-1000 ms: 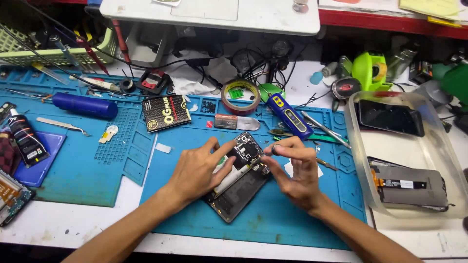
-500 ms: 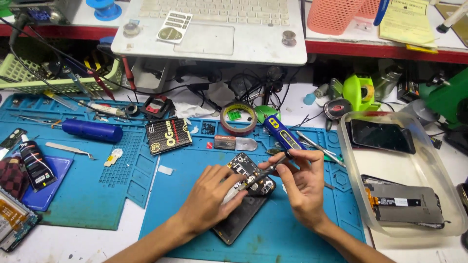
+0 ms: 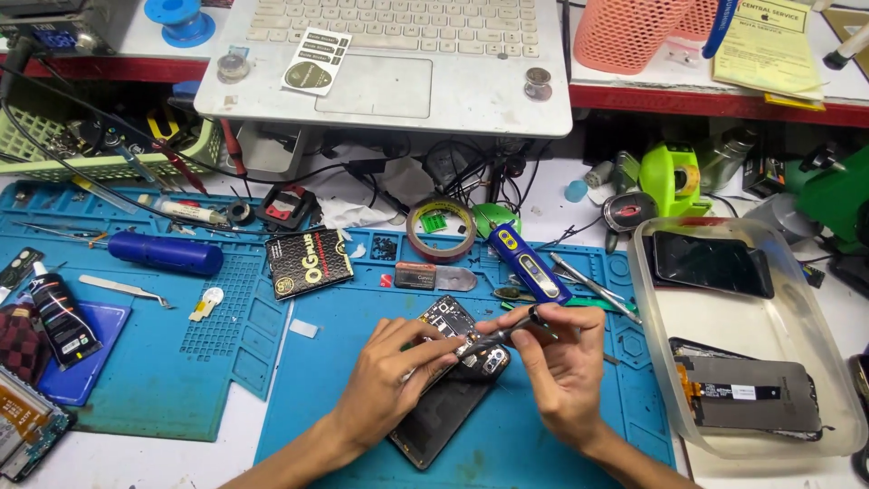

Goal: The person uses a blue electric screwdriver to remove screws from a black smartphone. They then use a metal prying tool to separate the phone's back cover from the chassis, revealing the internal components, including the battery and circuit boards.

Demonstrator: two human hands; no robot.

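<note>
An opened black phone [image 3: 433,418] lies tilted on the blue work mat [image 3: 543,435], its circuit board and camera end facing up. My left hand [image 3: 391,380] rests on the phone's upper part, fingers pressing its board near the camera. My right hand [image 3: 559,362] pinches thin metal tweezers [image 3: 507,333] whose tips reach the phone's top end beside the left fingers.
A clear plastic tray [image 3: 837,380] at the right holds two phone parts. Tape roll [image 3: 441,229], blue tool [image 3: 528,264], black card [image 3: 310,263] and blue screwdriver [image 3: 163,254] lie behind the phone. A white laptop [image 3: 389,68] sits on the shelf above.
The view has tilted up, so the laptop shelf shows and the hands sit lower in frame. Both hands stay on the phone, and the right hand's tweezers now reach its top end.
</note>
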